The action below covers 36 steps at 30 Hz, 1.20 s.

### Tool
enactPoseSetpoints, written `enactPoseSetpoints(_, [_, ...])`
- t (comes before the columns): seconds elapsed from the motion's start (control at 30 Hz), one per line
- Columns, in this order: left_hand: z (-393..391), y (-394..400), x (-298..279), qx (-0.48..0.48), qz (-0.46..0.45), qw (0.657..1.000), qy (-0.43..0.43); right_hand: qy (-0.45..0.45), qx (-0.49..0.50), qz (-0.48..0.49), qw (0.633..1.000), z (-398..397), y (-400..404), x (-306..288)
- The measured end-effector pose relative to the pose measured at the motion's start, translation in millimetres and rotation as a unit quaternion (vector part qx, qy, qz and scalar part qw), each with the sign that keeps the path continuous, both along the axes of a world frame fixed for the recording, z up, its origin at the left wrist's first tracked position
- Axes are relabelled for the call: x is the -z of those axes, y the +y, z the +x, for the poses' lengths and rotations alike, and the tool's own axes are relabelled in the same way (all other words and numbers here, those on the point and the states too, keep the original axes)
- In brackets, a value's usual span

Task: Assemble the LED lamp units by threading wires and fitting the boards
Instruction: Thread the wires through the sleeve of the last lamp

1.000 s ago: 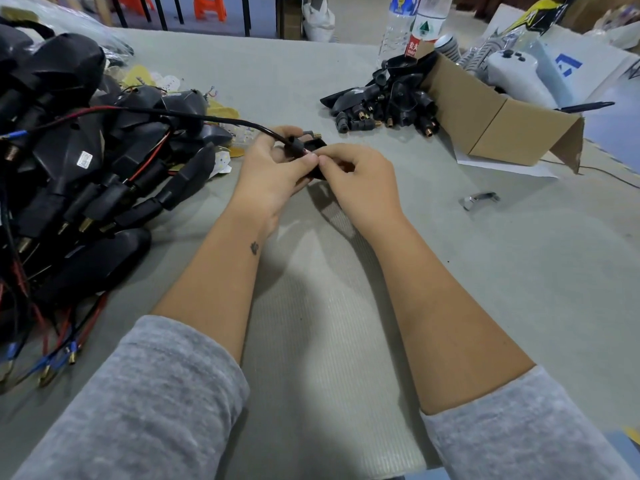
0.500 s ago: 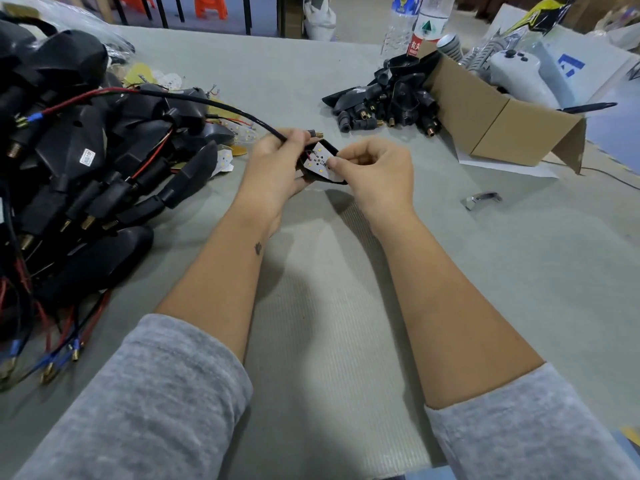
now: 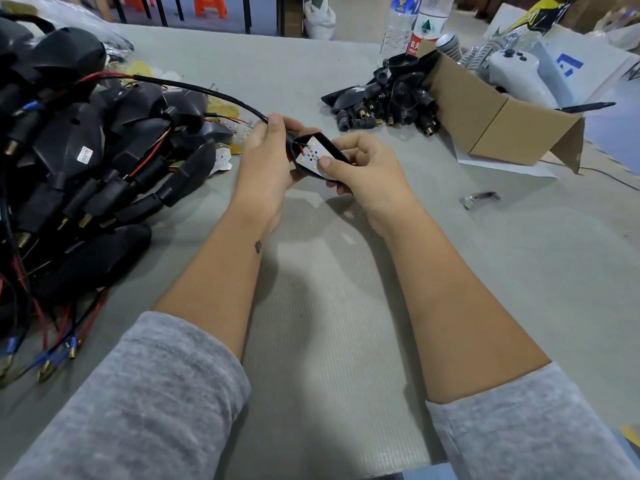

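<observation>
Both hands hold one black lamp housing (image 3: 334, 150) above the middle of the table. A white LED board (image 3: 311, 154) with small yellow dots sits in its open face, tilted toward me. My left hand (image 3: 266, 161) grips the housing's stem end, where a black cable (image 3: 207, 91) runs off to the left and red wire shows at the board. My right hand (image 3: 367, 168) grips the other end, its thumb pressing on the board's lower corner.
A big heap of wired black lamp units (image 3: 69, 168) fills the left side. Loose white LED boards (image 3: 225, 157) lie beside it. Empty black housings (image 3: 384, 102) are piled by a cardboard box (image 3: 502, 126) at the back right. A small metal clip (image 3: 479, 199) lies to the right.
The housing was turned so its open face with the white board now shows. My right thumb moved onto the board. The cable swung upward on the left.
</observation>
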<state>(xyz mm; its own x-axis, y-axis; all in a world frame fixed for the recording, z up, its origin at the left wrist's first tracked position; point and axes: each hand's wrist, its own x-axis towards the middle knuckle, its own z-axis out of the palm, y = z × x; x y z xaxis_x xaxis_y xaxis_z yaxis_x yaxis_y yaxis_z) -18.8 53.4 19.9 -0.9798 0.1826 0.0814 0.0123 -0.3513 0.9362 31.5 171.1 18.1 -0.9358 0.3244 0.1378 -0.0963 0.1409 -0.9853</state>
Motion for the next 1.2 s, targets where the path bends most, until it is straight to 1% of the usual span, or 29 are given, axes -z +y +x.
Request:
enactPoseSetpoints(0.07, [-0.4,0.1,0.1,0.020,0.010,1.000,0.000,0.013,0.003,-0.054,0.998,-0.6,2.9,1.1])
enactPoseSetpoints(0.13, [0.9,-0.4,1.6,0.038,-0.017,0.999,0.025,0.010,0.008,-0.081,0.997,-0.9,4.9,2.2])
enactPoseSetpoints(0.27, [3.3,-2.9,2.0,0.030,-0.038,0.998,0.030,-0.014,0.007,-0.037,0.999,-1.0,2.4,1.7])
enactPoseSetpoints(0.3, [3.1,-4.7,0.3,0.031,-0.042,0.998,0.025,-0.025,-0.002,-0.039,0.999,-1.0,1.2,-0.5])
enactPoseSetpoints(0.33, [2.9,-7.1,-1.5,0.046,-0.049,0.998,0.017,-0.040,-0.013,-0.063,0.997,-1.1,0.4,-3.1])
enactPoseSetpoints(0.4, [4.3,-13.3,-4.4,0.131,-0.081,0.988,0.004,-0.066,-0.031,-0.161,0.984,-0.5,0.7,-8.9])
enactPoseSetpoints(0.43, [5.7,-16.0,-4.7,0.190,-0.111,0.975,0.003,-0.071,-0.039,-0.199,0.977,0.1,0.8,-10.8])
enactPoseSetpoints(0.47, [7.5,-17.9,-4.7,0.247,-0.148,0.958,0.007,-0.072,-0.048,-0.213,0.973,1.4,0.4,-11.5])
enactPoseSetpoints(0.53, [11.4,-17.6,-4.0,0.330,-0.208,0.920,0.027,-0.070,-0.062,-0.181,0.979,2.8,-2.3,-9.6])
enactPoseSetpoints(0.6, [12.2,-13.8,-2.0,0.351,-0.234,0.906,0.032,-0.056,-0.052,-0.112,0.991,2.8,-5.4,-7.0])
enactPoseSetpoints(0.67, [11.4,-11.4,-1.3,0.338,-0.253,0.906,0.023,-0.040,-0.026,-0.037,0.998,1.3,-6.4,-5.1])
enactPoseSetpoints(0.73, [8.8,-10.5,0.6,0.325,-0.271,0.906,0.018,-0.032,0.019,0.016,0.999,-0.8,-5.6,-3.6])
enactPoseSetpoints(0.83, [6.1,-9.6,2.1,0.295,-0.292,0.909,0.029,-0.025,0.076,0.047,0.996,-2.1,-5.0,-1.8])
enactPoseSetpoints(0.93, [8.8,-7.2,0.9,0.273,-0.291,0.916,0.039,-0.007,0.104,0.064,0.992,-2.6,-6.4,-2.6])
enactPoseSetpoints(1.0, [11.1,-5.9,-1.1,0.261,-0.292,0.919,0.042,0.008,0.108,0.046,0.993,-3.3,-7.8,-3.5])
enactPoseSetpoints(1.07, [11.1,-8.0,-4.9,0.242,-0.284,0.927,0.030,0.015,0.089,0.036,0.995,-3.0,-8.2,-4.6])
enactPoseSetpoints(1.13, [7.3,-10.8,-6.3,0.190,-0.270,0.944,0.020,0.001,0.060,0.073,0.996,-2.7,-8.1,-5.5])
enactPoseSetpoints(1.2, [1.1,-10.8,-3.5,0.103,-0.265,0.958,0.016,-0.024,0.032,0.133,0.990,-2.3,-9.0,-5.8])
